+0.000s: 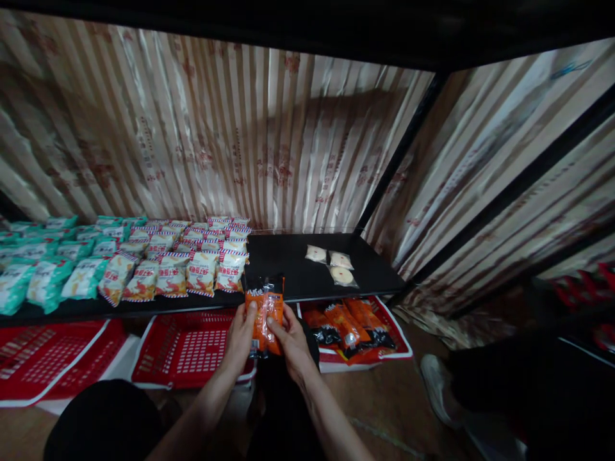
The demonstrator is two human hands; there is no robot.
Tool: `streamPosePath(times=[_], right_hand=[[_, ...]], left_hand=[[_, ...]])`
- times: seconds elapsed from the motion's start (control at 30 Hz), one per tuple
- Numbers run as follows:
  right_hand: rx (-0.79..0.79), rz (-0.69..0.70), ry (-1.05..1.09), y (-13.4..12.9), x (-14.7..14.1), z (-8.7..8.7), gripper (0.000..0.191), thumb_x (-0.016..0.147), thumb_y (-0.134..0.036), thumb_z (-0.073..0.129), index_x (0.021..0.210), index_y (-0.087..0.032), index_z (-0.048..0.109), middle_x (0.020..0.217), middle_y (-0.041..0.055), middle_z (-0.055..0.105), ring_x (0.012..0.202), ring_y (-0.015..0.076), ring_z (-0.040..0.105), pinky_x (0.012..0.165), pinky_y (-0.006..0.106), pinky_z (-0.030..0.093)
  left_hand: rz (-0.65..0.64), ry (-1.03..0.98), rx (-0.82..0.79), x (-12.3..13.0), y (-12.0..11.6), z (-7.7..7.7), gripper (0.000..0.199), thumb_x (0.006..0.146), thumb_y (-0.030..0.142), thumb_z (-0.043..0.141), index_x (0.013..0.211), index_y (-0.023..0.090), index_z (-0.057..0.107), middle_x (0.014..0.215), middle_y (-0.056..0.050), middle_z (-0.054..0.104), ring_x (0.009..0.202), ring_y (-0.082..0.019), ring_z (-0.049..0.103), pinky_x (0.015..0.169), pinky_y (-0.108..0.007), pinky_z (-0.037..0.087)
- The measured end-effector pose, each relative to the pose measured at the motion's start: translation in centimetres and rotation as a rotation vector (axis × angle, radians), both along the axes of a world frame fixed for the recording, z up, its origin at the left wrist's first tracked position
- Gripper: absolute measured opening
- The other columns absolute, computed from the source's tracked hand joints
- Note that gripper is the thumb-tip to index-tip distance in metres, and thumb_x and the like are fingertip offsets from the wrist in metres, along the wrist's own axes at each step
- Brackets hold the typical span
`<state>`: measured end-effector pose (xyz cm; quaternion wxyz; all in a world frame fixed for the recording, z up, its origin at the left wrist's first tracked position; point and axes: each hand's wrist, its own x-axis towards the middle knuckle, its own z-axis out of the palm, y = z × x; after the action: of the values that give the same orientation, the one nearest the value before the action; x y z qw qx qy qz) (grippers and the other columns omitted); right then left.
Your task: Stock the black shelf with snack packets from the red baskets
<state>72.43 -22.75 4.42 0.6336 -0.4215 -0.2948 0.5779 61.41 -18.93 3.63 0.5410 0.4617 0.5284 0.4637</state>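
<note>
An orange and black snack bag point(264, 314) is held upright between my two hands, in front of the black shelf's point(278, 256) front edge. My left hand point(241, 333) grips its left side, with the thumb on the front. On the right side, my right hand point(291, 339) presses its thumb against the bag's face. Similar orange bags point(350, 323) lie in a red basket point(401, 342) below the shelf, to the right of my hands. White snack bags with striped edges point(172, 274) stand in rows on the shelf to the left.
Teal bags point(43, 282) fill the shelf's far left. Several flat, round, pale items in clear wrap point(342, 275) lie at its right. Red baskets point(192, 349) sit below the shelf on the left. A black post point(401, 160) and another person's shoe point(438, 387) are to the right.
</note>
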Motion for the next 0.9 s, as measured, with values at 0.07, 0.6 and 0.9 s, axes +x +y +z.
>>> streamPosePath(times=[0.07, 0.6, 0.9], right_hand=[[-0.004, -0.025, -0.002, -0.4, -0.1, -0.1, 0.056, 0.063, -0.034, 0.077, 0.113, -0.024, 0.056, 0.104, 0.0046, 0.068, 0.091, 0.0205, 0.064, 0.082, 0.034, 0.050], [-0.021, -0.126, 0.010, -3.8, -2.5, 0.4, 0.059, 0.065, -0.032, 0.076, 0.117, -0.023, 0.051, 0.110, 0.0065, 0.066, 0.092, 0.0220, 0.065, 0.084, 0.037, 0.050], [-0.013, -0.215, -0.024, -6.3, -2.3, 0.6, 0.058, 0.062, -0.031, 0.077, 0.115, -0.023, 0.054, 0.108, 0.0060, 0.067, 0.096, 0.0225, 0.064, 0.084, 0.036, 0.050]], left_hand=[[-0.007, 0.042, 0.003, 0.0, -0.1, -0.3, 0.057, 0.076, 0.064, 0.045, 0.104, 0.016, 0.058, 0.104, -0.012, 0.065, 0.095, -0.025, 0.061, 0.084, -0.037, 0.046], [-0.097, 0.242, 0.028, -1.9, -2.9, 1.3, 0.045, 0.083, 0.057, 0.034, 0.093, 0.020, 0.058, 0.091, -0.009, 0.068, 0.085, -0.022, 0.063, 0.076, -0.032, 0.045], [-0.165, 0.335, 0.011, -1.3, -4.9, 2.4, 0.044, 0.085, 0.053, 0.031, 0.097, 0.020, 0.058, 0.095, -0.009, 0.068, 0.091, -0.022, 0.062, 0.079, -0.031, 0.044]])
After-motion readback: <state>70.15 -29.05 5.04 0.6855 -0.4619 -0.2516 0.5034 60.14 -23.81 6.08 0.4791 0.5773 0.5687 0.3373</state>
